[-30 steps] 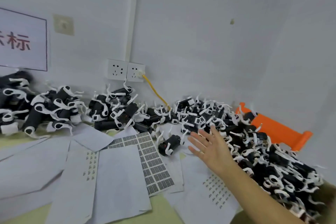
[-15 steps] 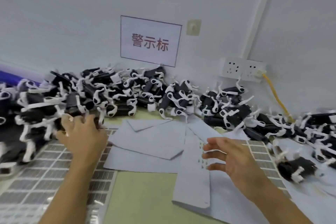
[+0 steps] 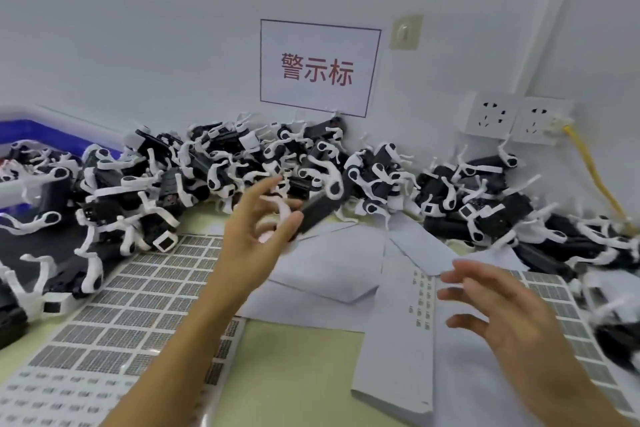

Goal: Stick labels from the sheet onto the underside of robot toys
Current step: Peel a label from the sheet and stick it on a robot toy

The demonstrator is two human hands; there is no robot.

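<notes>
Two hands are raised over the table. The left hand grips a black toy with white legs, fingers curled round its near end; the toy is tilted, its far end pointing up and right toward the pile of toys heaped along the wall. The right hand hovers over loose backing papers, fingers spread and loosely bent, holding nothing. One label sheet, full of small dark labels, lies flat at the lower left, under the left forearm. Another sheet shows beyond the right hand. More toys lie along the right, below a wall socket with a yellow cable. A white sign with red characters hangs on the wall.
</notes>
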